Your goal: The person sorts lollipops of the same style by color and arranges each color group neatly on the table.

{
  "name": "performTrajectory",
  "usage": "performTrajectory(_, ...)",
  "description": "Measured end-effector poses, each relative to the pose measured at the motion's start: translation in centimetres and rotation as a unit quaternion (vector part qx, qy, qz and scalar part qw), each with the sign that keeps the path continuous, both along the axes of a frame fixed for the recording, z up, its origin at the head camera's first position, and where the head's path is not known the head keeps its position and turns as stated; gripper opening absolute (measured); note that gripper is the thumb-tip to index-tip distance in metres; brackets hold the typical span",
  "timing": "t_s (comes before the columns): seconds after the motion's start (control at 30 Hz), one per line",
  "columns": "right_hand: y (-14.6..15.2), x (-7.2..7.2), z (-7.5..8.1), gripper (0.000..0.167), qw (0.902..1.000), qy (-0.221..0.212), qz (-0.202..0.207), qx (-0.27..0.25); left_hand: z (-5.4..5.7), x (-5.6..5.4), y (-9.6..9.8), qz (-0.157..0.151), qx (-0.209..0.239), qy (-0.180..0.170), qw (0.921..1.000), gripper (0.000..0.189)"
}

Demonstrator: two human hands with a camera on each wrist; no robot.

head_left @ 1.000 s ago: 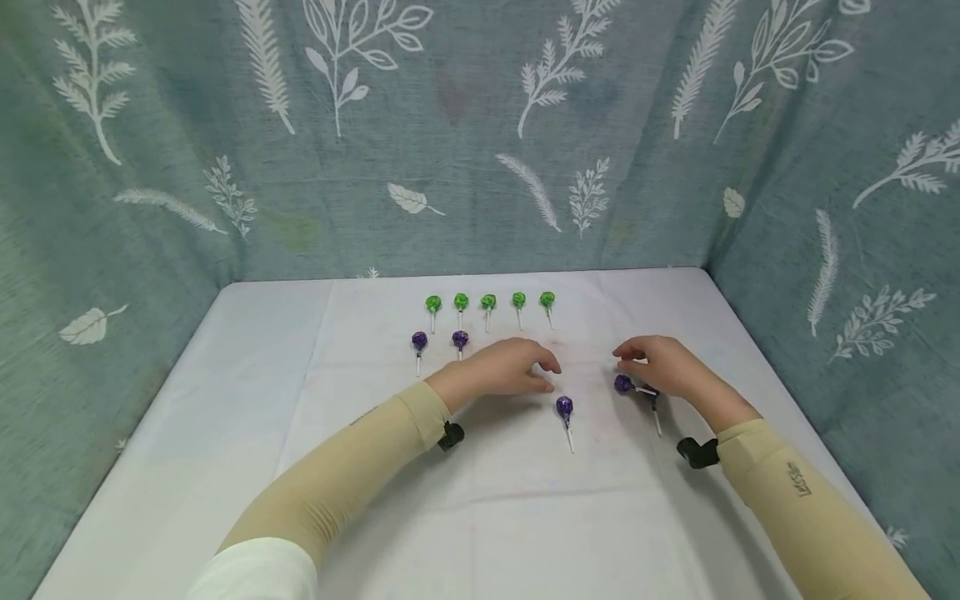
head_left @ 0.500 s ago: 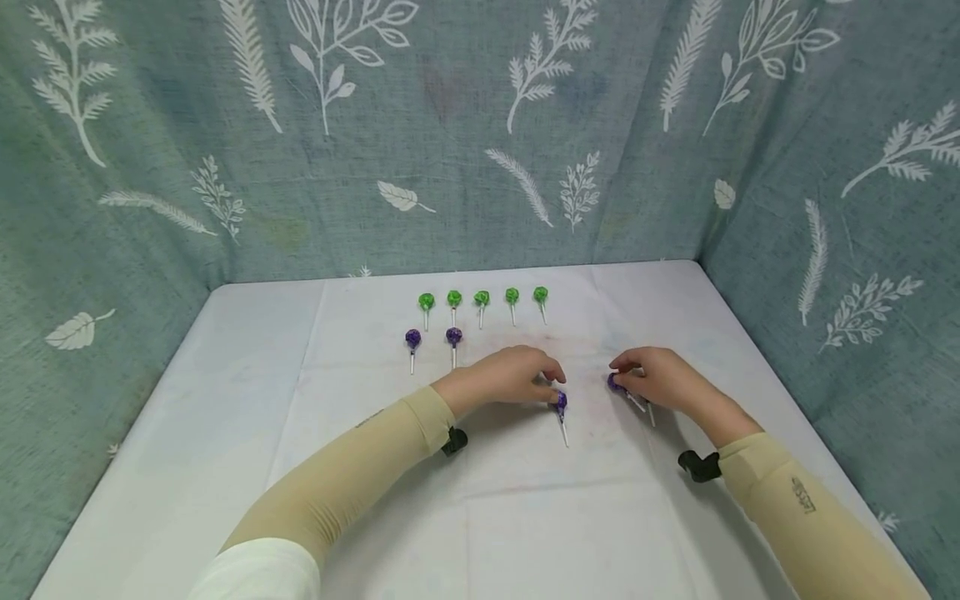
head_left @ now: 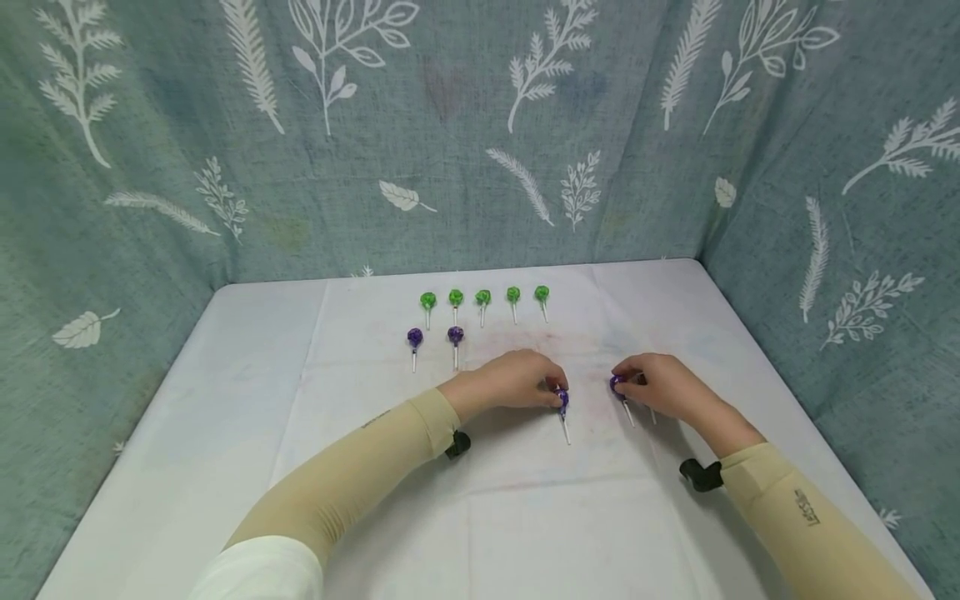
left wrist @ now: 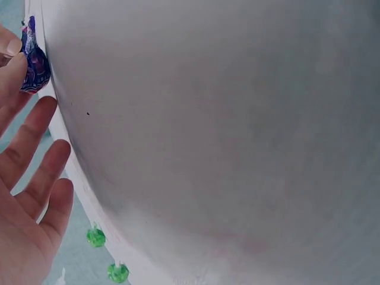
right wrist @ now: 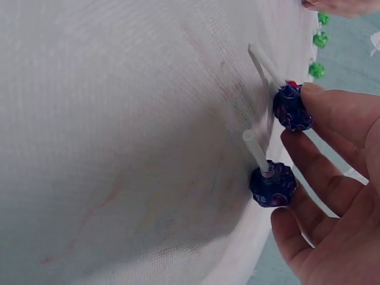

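Observation:
In the head view my left hand (head_left: 517,379) pinches the wrapped head of a purple lollipop (head_left: 564,400), whose white stick points toward the front. The left wrist view shows that lollipop (left wrist: 35,68) at thumb and forefinger, with the other fingers spread loosely. My right hand (head_left: 663,385) holds another purple lollipop (head_left: 617,384) by its head. Seen from the right wrist, thumb and forefinger pinch this lollipop (right wrist: 292,108), while a second purple lollipop (right wrist: 273,184) lies close beside the remaining fingers. From above, the hand hides that second one except for its stick.
Several green lollipops (head_left: 483,297) form a row toward the back of the white-covered table (head_left: 187,467). Two purple lollipops, one at left (head_left: 415,337) and one beside it (head_left: 455,335), lie in front of them. A leaf-patterned curtain (head_left: 465,150) surrounds the back and sides.
My left hand has come down to the purple lollipop and pinched its head. In my right hand, the lollipop has turned so its stick swings from pointing right to pointing frontward.

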State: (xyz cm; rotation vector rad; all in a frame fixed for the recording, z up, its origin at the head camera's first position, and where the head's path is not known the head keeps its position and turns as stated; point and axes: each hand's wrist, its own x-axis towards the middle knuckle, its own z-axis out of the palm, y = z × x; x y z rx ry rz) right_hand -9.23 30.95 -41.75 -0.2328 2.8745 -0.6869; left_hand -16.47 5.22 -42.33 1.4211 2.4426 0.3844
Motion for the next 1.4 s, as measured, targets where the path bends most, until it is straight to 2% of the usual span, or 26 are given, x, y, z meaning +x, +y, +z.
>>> performTrajectory(0.3,0.0,-0.1,0.0,0.03,0.9999,0.007,0.001,0.011,0.0,0.0,0.1,-0.004,-0.005,-0.002,1.0,0.024)
performTrajectory(0.53,0.0,0.0,-0.1,0.03,0.9999,0.005,-0.005,0.012,0.7,-0.7,-0.1,0.013,-0.004,-0.003,0.9999,0.024)
performTrajectory(0.77,-0.1,0.2,-0.2,0.029,0.9999,0.004,-0.008,0.006,0.9,-2.2,-1.2,0.034,0.005,-0.01,0.9994,0.024)
performTrajectory(0.93,-0.1,0.4,-0.2,0.028,0.9999,0.011,-0.008,-0.002,1.5,-3.7,-2.6,0.049,0.012,-0.013,0.9987,0.024)
performTrajectory(1.13,-0.1,0.4,-0.2,0.027,0.9998,0.015,-0.006,-0.01,2.4,-5.5,-4.5,0.091,0.009,-0.008,0.9958,0.025)
performTrajectory(1.23,-0.1,0.4,-0.2,0.027,0.9998,0.014,-0.009,-0.008,2.6,-6.4,-5.3,0.108,0.003,-0.001,0.9941,0.026)
performTrajectory(1.4,-0.2,0.4,-0.2,0.027,0.9998,0.014,-0.009,-0.01,2.6,-7.6,-6.4,0.128,-0.004,-0.01,0.9917,0.026)
